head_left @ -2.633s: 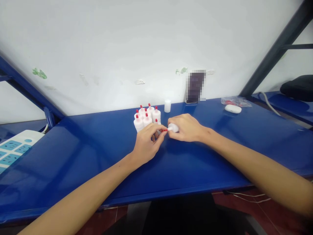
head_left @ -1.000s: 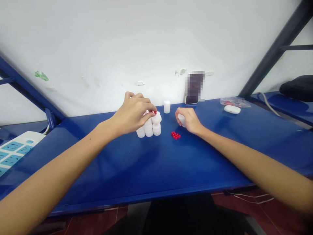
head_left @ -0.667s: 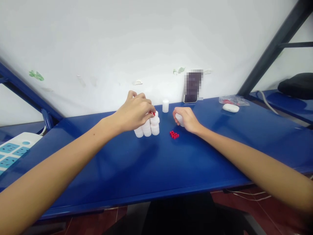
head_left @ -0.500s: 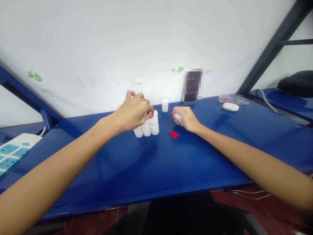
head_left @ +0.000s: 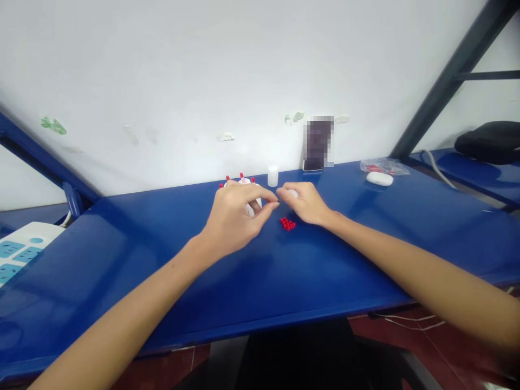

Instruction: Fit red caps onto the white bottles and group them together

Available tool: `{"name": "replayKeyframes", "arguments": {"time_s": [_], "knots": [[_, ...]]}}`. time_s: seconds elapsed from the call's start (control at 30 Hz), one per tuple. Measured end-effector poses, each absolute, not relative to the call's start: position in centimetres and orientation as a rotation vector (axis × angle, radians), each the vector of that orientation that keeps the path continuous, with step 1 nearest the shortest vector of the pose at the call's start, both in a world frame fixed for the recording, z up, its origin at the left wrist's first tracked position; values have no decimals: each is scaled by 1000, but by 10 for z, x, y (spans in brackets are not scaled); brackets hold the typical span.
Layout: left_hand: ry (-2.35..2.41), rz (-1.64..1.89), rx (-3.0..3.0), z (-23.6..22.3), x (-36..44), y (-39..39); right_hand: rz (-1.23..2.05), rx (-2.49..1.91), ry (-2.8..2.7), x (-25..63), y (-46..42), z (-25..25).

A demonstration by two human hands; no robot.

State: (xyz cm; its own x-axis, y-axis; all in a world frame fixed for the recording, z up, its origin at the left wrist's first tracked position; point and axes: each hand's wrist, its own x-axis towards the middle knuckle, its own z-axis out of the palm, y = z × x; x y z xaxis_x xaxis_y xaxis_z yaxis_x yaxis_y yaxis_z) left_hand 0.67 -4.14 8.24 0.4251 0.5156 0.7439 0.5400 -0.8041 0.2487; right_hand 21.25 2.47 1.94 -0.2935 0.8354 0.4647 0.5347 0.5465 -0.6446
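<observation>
My left hand (head_left: pixel 241 214) is over the table in front of several white bottles (head_left: pixel 252 209) with red tips, hiding most of them. Its thumb and forefinger come together in a pinch close to my right hand, and whatever they may hold is too small to make out. My right hand (head_left: pixel 305 202) is wrapped round a small white bottle (head_left: pixel 293 193), of which only part shows between the fingers. Just below the hands lies a cluster of small red caps (head_left: pixel 287 223). Behind them a single white cylinder (head_left: pixel 272 176) stands upright near the wall.
A phone (head_left: pixel 318 143) leans on the wall. Toward the right lie a white earbud case (head_left: pixel 379 179) and a clear plastic bag (head_left: pixel 385 167) with red bits. A white power strip (head_left: pixel 46 232) sits at the left. Metal frame posts (head_left: pixel 442 81) flank the blue table (head_left: pixel 317 281).
My left hand has moved right and toward me, from a red tip on the bottles to beside my right hand. My right hand still grips the white bottle, turned slightly.
</observation>
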Motion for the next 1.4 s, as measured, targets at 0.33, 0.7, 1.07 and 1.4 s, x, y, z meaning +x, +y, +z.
{"name": "replayKeyframes", "arguments": {"time_s": [0.33,0.7,1.07,1.4], "knots": [[-1088,-1835,-2595,50,5,-46,466,-797,-2227,198,0,29],[-1009,-1880,-2620,38,10,-52,610,-699,-2199,194,-12,36],[-885,-1662,-2716,34,7,-47,690,-723,-2240,193,-15,42],[-1225,-1339,-2527,105,-25,-9,640,-945,-1882,209,17,26]]}}
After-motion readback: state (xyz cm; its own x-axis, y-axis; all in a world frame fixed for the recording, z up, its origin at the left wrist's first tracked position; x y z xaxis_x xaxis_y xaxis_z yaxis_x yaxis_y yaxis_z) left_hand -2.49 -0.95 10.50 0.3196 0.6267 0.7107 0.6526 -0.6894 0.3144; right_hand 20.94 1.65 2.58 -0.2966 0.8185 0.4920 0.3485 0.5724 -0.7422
